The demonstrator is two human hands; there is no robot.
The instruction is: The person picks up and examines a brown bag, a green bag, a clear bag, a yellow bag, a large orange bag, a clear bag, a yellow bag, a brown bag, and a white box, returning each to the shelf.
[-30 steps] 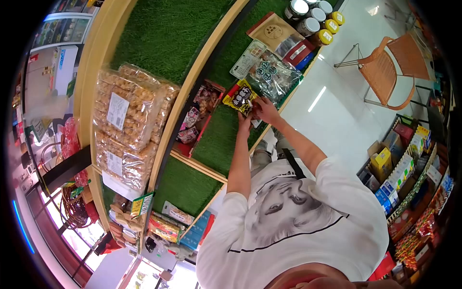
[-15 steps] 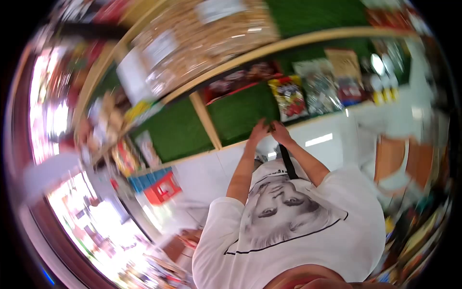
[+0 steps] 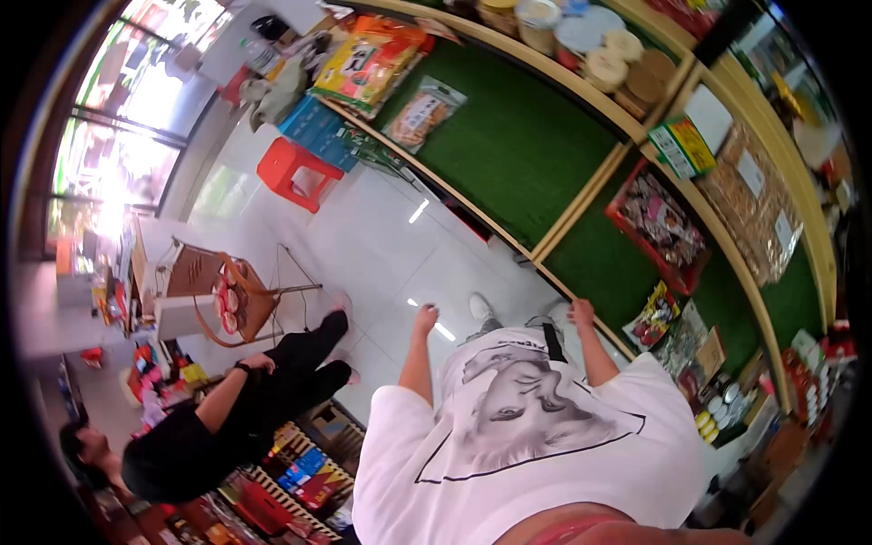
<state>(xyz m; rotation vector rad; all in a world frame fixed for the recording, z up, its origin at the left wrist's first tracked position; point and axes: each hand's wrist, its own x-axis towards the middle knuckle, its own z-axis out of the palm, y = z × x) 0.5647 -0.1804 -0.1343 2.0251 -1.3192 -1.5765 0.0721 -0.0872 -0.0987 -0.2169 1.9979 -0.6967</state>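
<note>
My left hand hangs over the tiled floor, its fingers loosely curled and nothing showing in them. By the wooden front edge of the green-lined shelf is my right hand, fingers slightly apart, holding nothing I can see. Just beyond it on the green mat lie a yellow-and-red snack packet and a red tray of wrapped sweets. Further along the shelf lies a clear bag of snacks.
A person in black sits at the left. A brown chair and a red stool stand on the white floor. Large yellow-and-red bags lie at the shelf's far end; jars stand on the upper tier.
My hands, together at the shelf edge before, are now apart at my sides. My view has swung left along the shelf, bringing in the floor, chair and person in black.
</note>
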